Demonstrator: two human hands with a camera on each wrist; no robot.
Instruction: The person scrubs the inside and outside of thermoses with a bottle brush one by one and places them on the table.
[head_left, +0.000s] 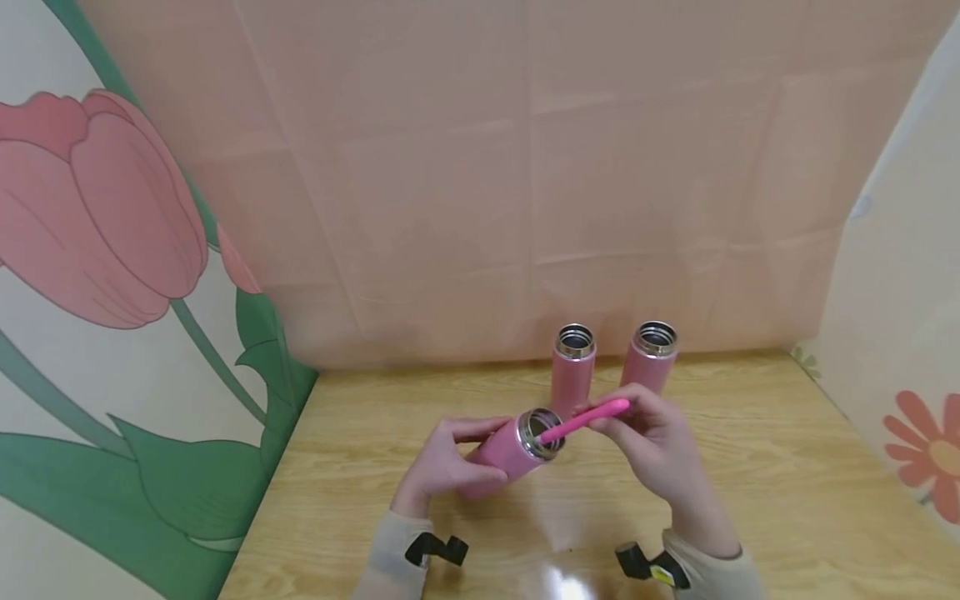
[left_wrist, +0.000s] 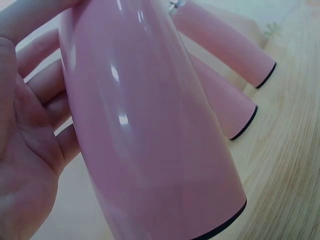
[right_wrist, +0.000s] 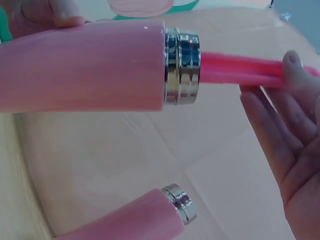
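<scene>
My left hand (head_left: 450, 467) grips a pink thermos bottle (head_left: 506, 452) around its body, tilted with its open steel mouth toward the right. Between the thumb and fingers of my right hand (head_left: 652, 437) is a bright pink stick-like handle (head_left: 588, 419). Its far end goes into the mouth of the bottle, so what is at that end stays hidden. In the right wrist view the handle (right_wrist: 240, 70) lines up with the bottle's steel neck (right_wrist: 182, 65). The left wrist view shows the bottle's body (left_wrist: 145, 120) with a dark rim at its base.
Two more pink bottles stand upright and lidless behind my hands, one on the left (head_left: 573, 375) and one on the right (head_left: 651, 358). They stand on a wood-grain table (head_left: 337, 467). A pinkish sheet (head_left: 450, 208) hangs at the back, with flower-patterned walls at both sides.
</scene>
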